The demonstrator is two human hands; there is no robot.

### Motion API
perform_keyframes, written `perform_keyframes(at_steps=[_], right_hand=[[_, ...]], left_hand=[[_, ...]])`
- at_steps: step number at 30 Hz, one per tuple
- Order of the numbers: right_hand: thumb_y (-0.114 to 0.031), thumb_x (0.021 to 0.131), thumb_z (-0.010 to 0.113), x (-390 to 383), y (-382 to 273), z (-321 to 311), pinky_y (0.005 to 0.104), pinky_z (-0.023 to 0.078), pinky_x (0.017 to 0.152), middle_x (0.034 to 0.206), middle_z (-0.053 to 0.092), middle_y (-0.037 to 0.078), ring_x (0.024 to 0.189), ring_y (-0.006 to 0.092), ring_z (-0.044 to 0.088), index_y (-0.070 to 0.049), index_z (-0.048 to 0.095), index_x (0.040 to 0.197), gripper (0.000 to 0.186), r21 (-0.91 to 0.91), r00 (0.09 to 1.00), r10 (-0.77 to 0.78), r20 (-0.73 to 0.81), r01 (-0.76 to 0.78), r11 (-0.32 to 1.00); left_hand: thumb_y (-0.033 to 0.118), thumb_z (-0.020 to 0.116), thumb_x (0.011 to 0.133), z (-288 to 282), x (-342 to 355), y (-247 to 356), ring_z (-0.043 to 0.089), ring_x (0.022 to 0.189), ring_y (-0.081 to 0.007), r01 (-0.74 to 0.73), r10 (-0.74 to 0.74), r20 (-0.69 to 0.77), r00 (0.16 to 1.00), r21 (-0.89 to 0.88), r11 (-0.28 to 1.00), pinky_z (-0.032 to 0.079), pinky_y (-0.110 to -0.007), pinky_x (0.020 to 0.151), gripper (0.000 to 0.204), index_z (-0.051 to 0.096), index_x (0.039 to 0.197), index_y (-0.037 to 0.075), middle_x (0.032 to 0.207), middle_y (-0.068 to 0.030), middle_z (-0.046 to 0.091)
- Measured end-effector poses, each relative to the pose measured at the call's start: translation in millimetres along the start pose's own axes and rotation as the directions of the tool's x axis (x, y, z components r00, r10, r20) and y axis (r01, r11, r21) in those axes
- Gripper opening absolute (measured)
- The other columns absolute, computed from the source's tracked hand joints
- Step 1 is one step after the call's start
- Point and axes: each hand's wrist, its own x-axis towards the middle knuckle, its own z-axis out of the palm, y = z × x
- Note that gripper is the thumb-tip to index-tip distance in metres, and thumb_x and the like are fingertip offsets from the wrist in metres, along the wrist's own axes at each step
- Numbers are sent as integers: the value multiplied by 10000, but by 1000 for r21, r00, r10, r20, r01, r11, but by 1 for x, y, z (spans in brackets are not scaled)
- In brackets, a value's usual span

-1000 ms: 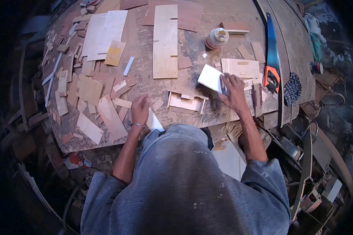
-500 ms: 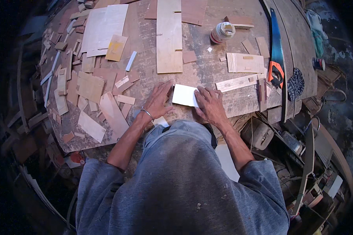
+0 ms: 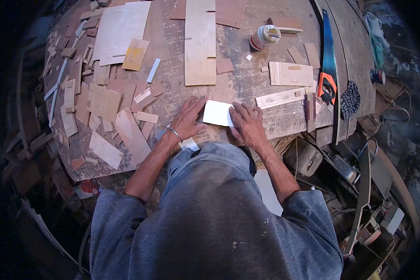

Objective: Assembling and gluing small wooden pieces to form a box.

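A small white rectangular panel (image 3: 216, 113) lies at the near edge of the workbench, right in front of me. My right hand (image 3: 248, 123) grips its right end, fingers over the top and thumb at the near side. On the other side, my left hand (image 3: 187, 120) rests with fingers stretched toward the panel's left edge; its fingertips are close to or touching the corner. The left wrist wears a metal bangle (image 3: 174, 134). Beyond the panel lies a long pale board (image 3: 200, 56) with notches along its sides.
Wood offcuts (image 3: 105, 102) cover the bench's left side. A lidded jar (image 3: 264, 37) stands far right of centre. Farther right lie a notched wood block (image 3: 291, 74), a handsaw (image 3: 328, 60) with an orange handle, and a dark patterned cloth (image 3: 350, 99). Clutter fills the floor at right.
Both hands and the white panel stay in nearly the same place on the bench. The whole view has shifted slightly.
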Motion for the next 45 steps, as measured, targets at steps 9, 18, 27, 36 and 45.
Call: perform_keyframes(at_steps=[9,18,27,36,45], right_hand=[[-241,803,668,-2,4,-1,580,279,1054,1445,450,134,1312,321,418,-43,487,1374,631,-5,1000,-9,-6,9,1000],[-276,842,684,-24,5,-14,507,361,1033,1333,544,181,1233,340,505,-69,529,1370,588,175,935,222,-276,-178,968],[-116,856,650,-46,3,54,381,495,847,1052,628,208,924,297,622,52,632,1172,358,814,555,803,-218,-350,463],[-75,834,661,-33,-13,57,408,512,820,1034,621,207,943,361,625,23,653,1123,305,680,540,751,-379,-387,622],[-64,826,659,-34,-21,57,410,513,803,1012,612,198,914,349,629,36,636,1159,348,657,554,741,-380,-402,638]], left_hand=[[113,840,661,-2,0,-3,371,1353,-381,12,-13,-7,1000,-22,1000,324,-432,1159,997,319,1512,97,1472,-144,452],[135,806,730,-1,-6,-2,444,1301,-367,-8,11,-148,989,23,1000,366,-420,1118,797,441,1432,45,1414,-188,500],[228,645,942,47,-11,0,618,1099,-216,414,-548,-243,800,-438,798,489,-330,962,418,617,1272,-27,1137,-155,666],[184,604,960,57,-3,13,573,1009,-202,336,-408,-281,868,-271,902,461,-308,914,396,602,1310,-1,1046,-120,574],[156,604,957,59,-2,27,540,907,-174,291,-383,-275,882,-322,901,456,-288,842,400,583,1324,-1,990,-81,512]])
